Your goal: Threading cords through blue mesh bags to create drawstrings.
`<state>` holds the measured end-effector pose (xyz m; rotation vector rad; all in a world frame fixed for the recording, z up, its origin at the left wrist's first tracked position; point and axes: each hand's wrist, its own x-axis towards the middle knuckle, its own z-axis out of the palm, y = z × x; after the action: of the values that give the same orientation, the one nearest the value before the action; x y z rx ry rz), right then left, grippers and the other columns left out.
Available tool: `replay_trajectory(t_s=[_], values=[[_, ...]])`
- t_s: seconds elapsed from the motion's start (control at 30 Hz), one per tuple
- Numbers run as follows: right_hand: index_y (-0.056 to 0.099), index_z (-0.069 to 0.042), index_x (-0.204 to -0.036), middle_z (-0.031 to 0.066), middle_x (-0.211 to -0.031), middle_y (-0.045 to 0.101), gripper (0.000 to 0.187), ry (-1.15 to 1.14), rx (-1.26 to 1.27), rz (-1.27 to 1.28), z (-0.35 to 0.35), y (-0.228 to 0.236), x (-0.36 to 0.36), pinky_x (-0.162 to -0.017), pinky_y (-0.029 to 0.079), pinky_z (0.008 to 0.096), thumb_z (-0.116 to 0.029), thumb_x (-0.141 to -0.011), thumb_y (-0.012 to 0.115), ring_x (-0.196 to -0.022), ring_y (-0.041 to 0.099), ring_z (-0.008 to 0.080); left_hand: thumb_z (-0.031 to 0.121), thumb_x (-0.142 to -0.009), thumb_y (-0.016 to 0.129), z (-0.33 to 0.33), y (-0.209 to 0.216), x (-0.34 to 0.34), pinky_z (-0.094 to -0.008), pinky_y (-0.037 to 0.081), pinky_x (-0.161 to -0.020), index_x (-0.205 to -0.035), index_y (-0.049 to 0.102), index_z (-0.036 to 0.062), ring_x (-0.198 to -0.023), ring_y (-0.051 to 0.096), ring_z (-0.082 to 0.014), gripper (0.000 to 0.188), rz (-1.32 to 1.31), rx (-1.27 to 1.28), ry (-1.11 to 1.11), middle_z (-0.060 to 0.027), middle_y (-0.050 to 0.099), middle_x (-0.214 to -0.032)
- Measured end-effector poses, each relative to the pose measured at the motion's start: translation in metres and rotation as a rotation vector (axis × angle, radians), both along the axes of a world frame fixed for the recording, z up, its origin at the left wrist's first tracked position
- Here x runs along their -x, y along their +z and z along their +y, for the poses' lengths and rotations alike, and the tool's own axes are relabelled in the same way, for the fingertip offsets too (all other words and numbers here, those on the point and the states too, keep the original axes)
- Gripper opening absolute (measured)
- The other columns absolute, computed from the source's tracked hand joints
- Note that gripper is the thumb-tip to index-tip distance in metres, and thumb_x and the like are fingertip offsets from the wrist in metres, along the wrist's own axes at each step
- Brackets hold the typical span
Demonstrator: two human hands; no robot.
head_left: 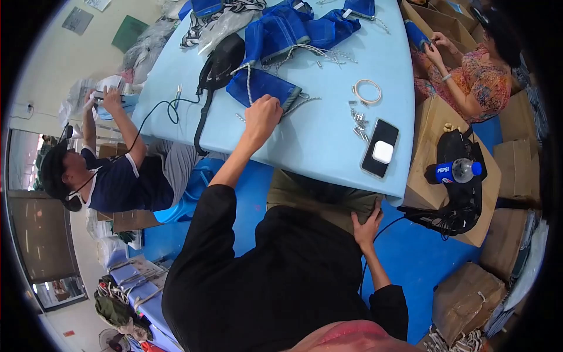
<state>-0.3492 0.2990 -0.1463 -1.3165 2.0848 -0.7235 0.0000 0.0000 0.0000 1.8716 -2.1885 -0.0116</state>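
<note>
On the light-blue table, my left hand is closed at the near edge of a small blue mesh pouch. A grey-white cord runs down over the pouch into its fingers, and loose cord ends stick out on both sides. My fingertips are partly hidden under the hand. My right hand rests on my right thigh below the table edge, its fingers apart and holding nothing. More blue pouches with cords lie in a pile beyond the left hand.
A black strapped bag lies left of the pouches. To the right are a tape roll, small metal cord ends and a phone with a white case on it. A bottle stands on a carton. Two people work nearby.
</note>
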Motion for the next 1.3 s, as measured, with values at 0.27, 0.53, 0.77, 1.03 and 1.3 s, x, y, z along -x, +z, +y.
replay_trajectory(t_s=[0.27, 0.53, 0.77, 1.03, 1.3], values=[[0.018, -0.011, -0.163, 0.0390, -0.153, 0.025, 0.102, 0.108, -0.088, 0.045, -0.015, 0.012, 0.007, -0.114, 0.035, 0.0579, -0.043, -0.087, 0.077, -0.139, 0.034, 0.0562, 0.020, -0.089, 0.072, 0.030, 0.006, 0.005, -0.0417, 0.056, -0.078, -0.105, 0.073, 0.0055, -0.096, 0.067, -0.0326, 0.022, 0.231, 0.202, -0.116, -0.0124, 0.069, -0.098], [0.054, -0.003, -0.139, 0.0289, -0.140, 0.051, 0.056, 0.684, -0.257, -0.081, -0.039, 0.181, -0.019, -0.111, 0.041, 0.0516, -0.033, -0.095, 0.070, -0.131, 0.050, 0.0475, 0.005, -0.088, 0.074, 0.049, 0.019, -0.023, -0.0355, 0.058, -0.081, -0.105, 0.074, -0.0006, -0.090, 0.072, -0.0268, 0.017, 0.515, 0.191, -0.179, -0.0126, 0.070, -0.104], [0.063, 0.002, -0.118, 0.0208, -0.120, 0.063, 0.032, 0.574, 0.596, -0.143, -0.132, 0.259, -0.090, -0.098, 0.048, 0.0452, -0.013, -0.091, 0.072, -0.117, 0.059, 0.0402, -0.006, -0.083, 0.075, 0.093, 0.096, -0.011, -0.0319, 0.059, -0.077, -0.102, 0.076, -0.0005, -0.089, 0.071, -0.0227, 0.020, 0.588, 0.336, -0.267, -0.0115, 0.070, -0.103], [0.062, -0.002, -0.127, 0.0165, -0.118, 0.065, 0.037, 0.759, 0.426, -0.485, -0.198, 0.197, -0.141, -0.089, 0.053, 0.0417, -0.014, -0.093, 0.071, -0.102, 0.065, 0.0319, -0.008, -0.074, 0.081, 0.109, 0.096, 0.017, -0.0335, 0.060, -0.082, -0.103, 0.076, 0.0012, -0.106, 0.070, -0.0264, 0.031, 0.668, 0.329, -0.501, -0.0120, 0.070, -0.110], [0.067, 0.004, -0.096, 0.0098, -0.085, 0.067, 0.016, 0.425, 0.385, -0.645, -0.185, 0.177, -0.143, -0.073, 0.048, 0.0298, -0.012, -0.094, 0.071, -0.080, 0.059, 0.0147, -0.012, -0.076, 0.081, 0.115, 0.063, 0.037, -0.0363, 0.065, -0.092, -0.117, 0.072, 0.0027, -0.116, 0.065, -0.0248, 0.044, 0.874, 0.349, -0.252, -0.0114, 0.055, -0.129]])
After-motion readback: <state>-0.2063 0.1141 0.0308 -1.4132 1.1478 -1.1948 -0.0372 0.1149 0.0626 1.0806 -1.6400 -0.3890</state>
